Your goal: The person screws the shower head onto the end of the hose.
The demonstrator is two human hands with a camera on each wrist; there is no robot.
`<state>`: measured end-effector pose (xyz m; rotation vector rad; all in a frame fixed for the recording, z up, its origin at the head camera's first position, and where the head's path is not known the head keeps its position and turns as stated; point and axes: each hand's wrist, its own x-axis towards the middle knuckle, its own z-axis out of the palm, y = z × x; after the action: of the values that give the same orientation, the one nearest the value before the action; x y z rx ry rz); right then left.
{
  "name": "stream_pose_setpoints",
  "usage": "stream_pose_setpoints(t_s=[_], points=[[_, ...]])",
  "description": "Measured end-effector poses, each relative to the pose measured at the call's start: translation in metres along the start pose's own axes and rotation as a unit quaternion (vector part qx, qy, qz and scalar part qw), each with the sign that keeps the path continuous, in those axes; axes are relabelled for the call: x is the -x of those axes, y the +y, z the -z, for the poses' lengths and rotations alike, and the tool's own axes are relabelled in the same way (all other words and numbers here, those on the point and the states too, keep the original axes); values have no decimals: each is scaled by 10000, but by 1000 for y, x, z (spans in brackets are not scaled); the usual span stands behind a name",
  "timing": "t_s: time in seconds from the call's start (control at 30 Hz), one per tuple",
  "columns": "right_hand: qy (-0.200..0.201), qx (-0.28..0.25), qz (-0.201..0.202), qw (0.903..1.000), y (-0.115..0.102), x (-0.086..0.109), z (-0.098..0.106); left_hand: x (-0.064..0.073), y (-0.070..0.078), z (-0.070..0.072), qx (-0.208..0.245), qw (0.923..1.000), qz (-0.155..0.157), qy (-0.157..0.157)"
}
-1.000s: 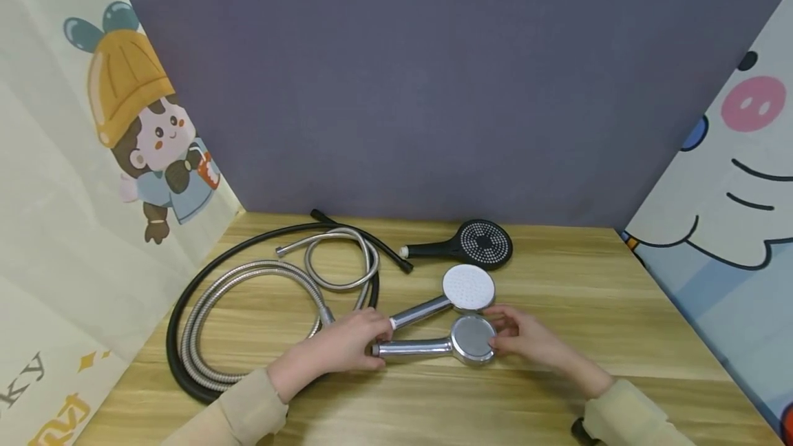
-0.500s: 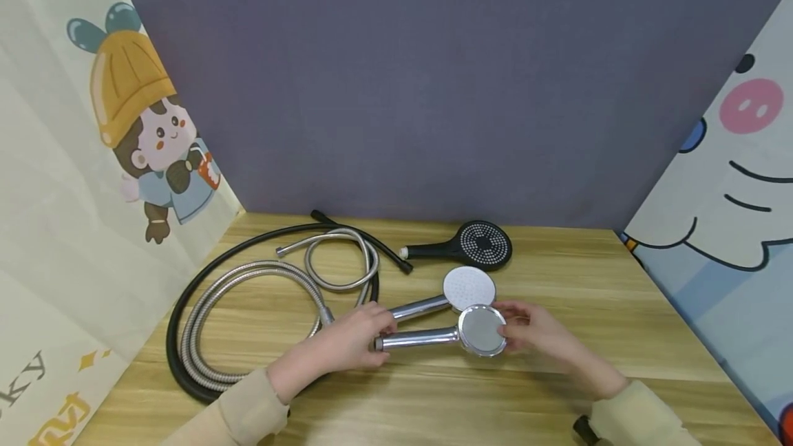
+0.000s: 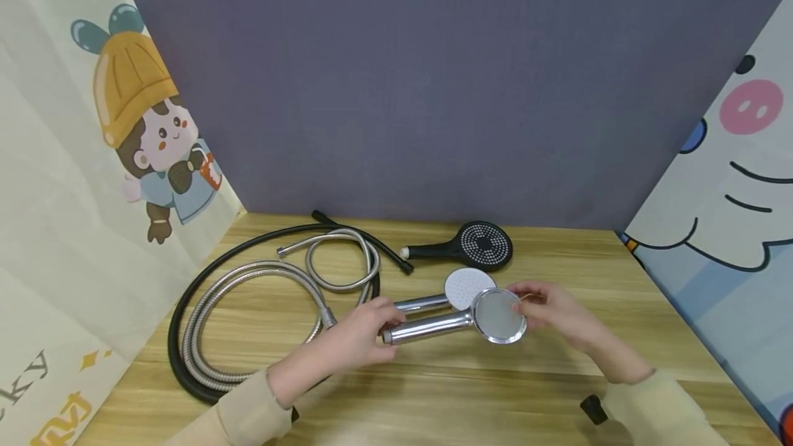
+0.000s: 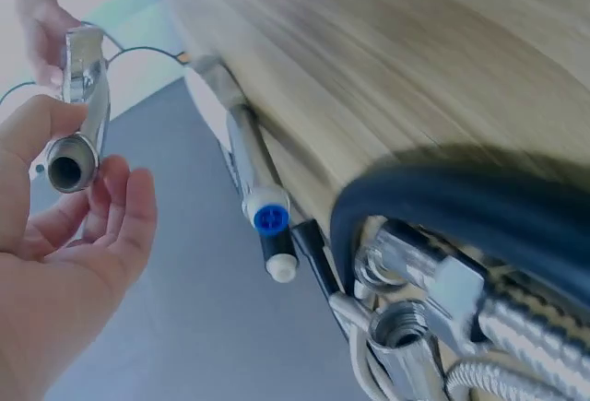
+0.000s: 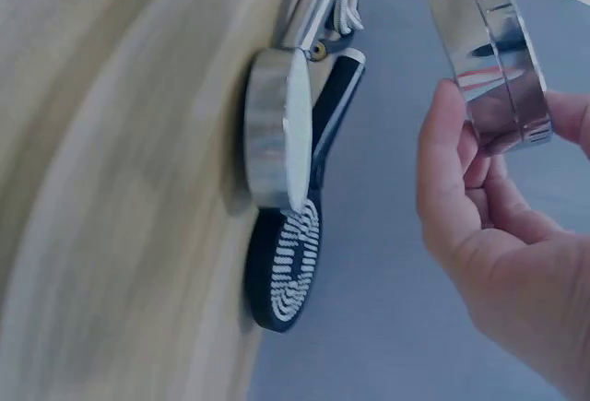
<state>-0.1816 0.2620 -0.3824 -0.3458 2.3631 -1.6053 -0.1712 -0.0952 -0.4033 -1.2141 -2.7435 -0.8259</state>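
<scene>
Between my two hands a chrome shower head point(image 3: 498, 316) with a grey round face is held up off the table. My left hand point(image 3: 353, 337) holds the end of its handle, thumb and fingers around the open threaded end point(image 4: 69, 166) in the left wrist view. At the other end my right hand point(image 3: 566, 319) pinches the rim of the round head point(image 5: 498, 60) between thumb and fingers. Just behind it lies a second chrome shower head point(image 3: 469, 286) with a white face, its handle partly covered by my left hand. A black shower head point(image 3: 486, 245) rests farther back.
On the left of the wooden table point(image 3: 495, 398) lie a coiled black hose point(image 3: 175, 343) and a coiled silver metal hose point(image 3: 199, 308). Their metal end fittings point(image 4: 406, 332) sit close to my left hand. A dark grey panel point(image 3: 396, 88) stands behind.
Both hands have raised the chrome shower head off the table and moved it slightly right and back, its round end tipped up. The hoses and other shower heads have stayed put.
</scene>
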Motion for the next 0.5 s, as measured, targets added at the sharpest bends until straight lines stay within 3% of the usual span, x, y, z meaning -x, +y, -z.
stream_pose_setpoints(t_s=[0.1,0.2,0.5], points=[[124,301,232,9992,-6,0,4,-1,4,2,847,9959,310,-114],[204,579,509,9968,-9,0,8,-2,7,6,1623,9846,573,-292],[378,927,783,9919,-18,-4,13,-8,8,2,2646,9575,943,-654]])
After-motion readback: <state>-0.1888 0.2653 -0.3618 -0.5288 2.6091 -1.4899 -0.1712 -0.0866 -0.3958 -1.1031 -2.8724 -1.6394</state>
